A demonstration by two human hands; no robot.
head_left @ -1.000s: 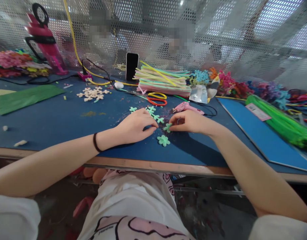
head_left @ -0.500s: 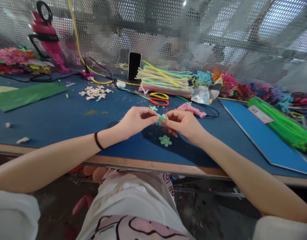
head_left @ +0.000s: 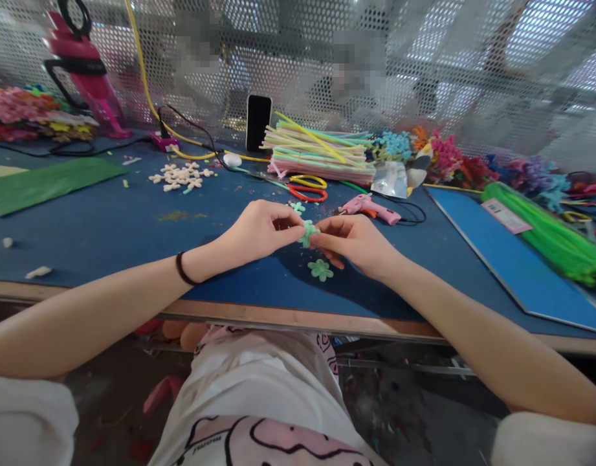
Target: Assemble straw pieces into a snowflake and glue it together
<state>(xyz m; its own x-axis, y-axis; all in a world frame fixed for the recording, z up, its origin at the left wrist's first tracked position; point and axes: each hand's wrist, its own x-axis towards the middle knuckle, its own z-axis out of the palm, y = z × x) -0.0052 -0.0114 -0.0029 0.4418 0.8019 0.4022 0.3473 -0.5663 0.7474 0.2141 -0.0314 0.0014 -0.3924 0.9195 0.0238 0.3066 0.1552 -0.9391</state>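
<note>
Between my hands, just above the table, is a mint-green pipe-cleaner flower. My left hand pinches its left edge between thumb and forefinger. On its other side, my right hand grips a petal the same way, with the remaining fingers curled below. A second mint-green flower lies flat on the table, closer to me. Behind the held flower rests a small mint-green piece, partly covered by my left fingers.
Scissors and a pink glue gun lie behind my hands. A pipe-cleaner bundle and an upright phone stand farther back. Cream pieces sit left; a blue board with green pipe cleaners lies right.
Both hands have shifted very slightly left with the flower, which is turned a little between the fingers. The camera view has moved slightly too. The flower on the table stays put.
</note>
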